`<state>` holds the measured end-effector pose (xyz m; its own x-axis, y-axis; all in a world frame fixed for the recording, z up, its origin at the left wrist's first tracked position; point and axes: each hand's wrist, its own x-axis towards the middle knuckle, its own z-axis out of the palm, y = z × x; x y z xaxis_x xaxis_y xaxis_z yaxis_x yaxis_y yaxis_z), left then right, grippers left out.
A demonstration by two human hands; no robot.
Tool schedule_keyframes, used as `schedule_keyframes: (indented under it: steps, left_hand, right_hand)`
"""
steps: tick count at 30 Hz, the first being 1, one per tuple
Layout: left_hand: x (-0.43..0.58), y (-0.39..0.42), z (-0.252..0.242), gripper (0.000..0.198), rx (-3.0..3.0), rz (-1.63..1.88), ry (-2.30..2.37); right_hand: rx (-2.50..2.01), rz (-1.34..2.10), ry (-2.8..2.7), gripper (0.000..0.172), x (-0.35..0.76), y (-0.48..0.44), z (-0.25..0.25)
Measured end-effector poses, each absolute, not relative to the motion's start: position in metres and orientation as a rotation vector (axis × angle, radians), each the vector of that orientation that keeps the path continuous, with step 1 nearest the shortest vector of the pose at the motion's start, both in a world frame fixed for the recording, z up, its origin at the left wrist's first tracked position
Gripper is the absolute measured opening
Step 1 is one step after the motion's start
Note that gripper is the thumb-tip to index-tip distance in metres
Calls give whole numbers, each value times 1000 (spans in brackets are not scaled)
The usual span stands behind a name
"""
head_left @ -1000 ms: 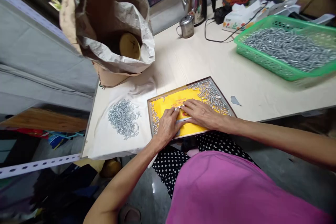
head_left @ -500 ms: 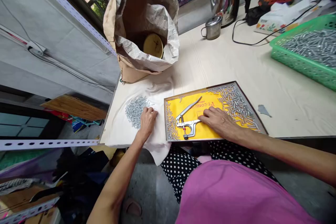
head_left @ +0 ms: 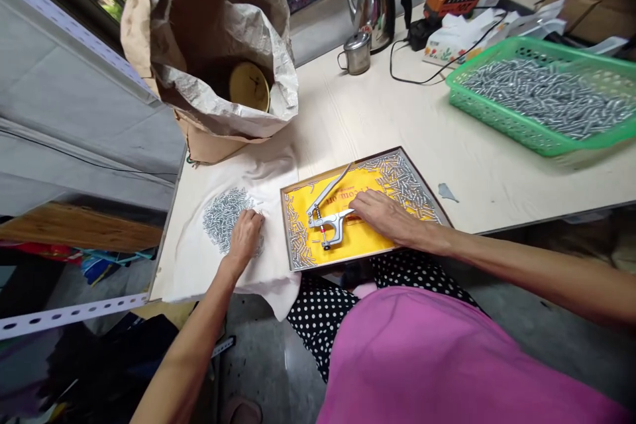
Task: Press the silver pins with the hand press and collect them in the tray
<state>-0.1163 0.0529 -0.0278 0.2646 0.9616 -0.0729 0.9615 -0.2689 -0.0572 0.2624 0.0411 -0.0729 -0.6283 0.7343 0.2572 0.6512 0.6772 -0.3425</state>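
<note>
My left hand [head_left: 245,237] rests at the right edge of a heap of small silvery metal pins [head_left: 224,217], its fingers curled together; what they pinch is hidden. The heap lies on a white cloth [head_left: 186,275] spread over the table's left corner. My right hand [head_left: 382,217] is closed at the handle end of silver snap-fastener pliers [head_left: 334,220], with the fingertips around that end. The pliers lie with handles spread in a shallow tray [head_left: 284,225] with a yellow bottom. More pins [head_left: 405,182] are scattered along the tray's right and left sides.
A large paper sack [head_left: 209,136] with a round yellowish thing [head_left: 250,86] inside stands behind the cloth. At the back are a lidded metal mug [head_left: 358,56], a kettle [head_left: 376,6] and a cable [head_left: 422,82]. A green basket [head_left: 497,126] of metal pins sits right, near a grey scrap [head_left: 447,193].
The view has swung to the right, so everything sits further left and more of the green basket shows. Both hands keep nearly the same places, at the heap and at the pliers' handle.
</note>
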Motion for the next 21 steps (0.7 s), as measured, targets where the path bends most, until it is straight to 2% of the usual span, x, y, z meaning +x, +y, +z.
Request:
schedule_keyframes:
  steps: [3,7,10,12,21]
  left_hand:
    - [-110,53,-24,26,-2443,-21,-1997]
    - [-82,47,-17,21,-2347,-528,-2322]
    - [-46,36,-9,30,-2327,-990,-2716]
    - [-22,27,-5,37,-2356,-1176,-2915]
    - [24,10,-12,26,-2568,-1023,-2989]
  right_hand:
    - [-1150,365,-2557,22,263,42,-73]
    - [-1075,400,-2501,24,259,45,-78]
    - [-1023,347,-2444,24,256,47,-81]
    - [-1038,311,-2434,23,256,47,-81]
    - [-1160,353,-2480,21,270,48,-91]
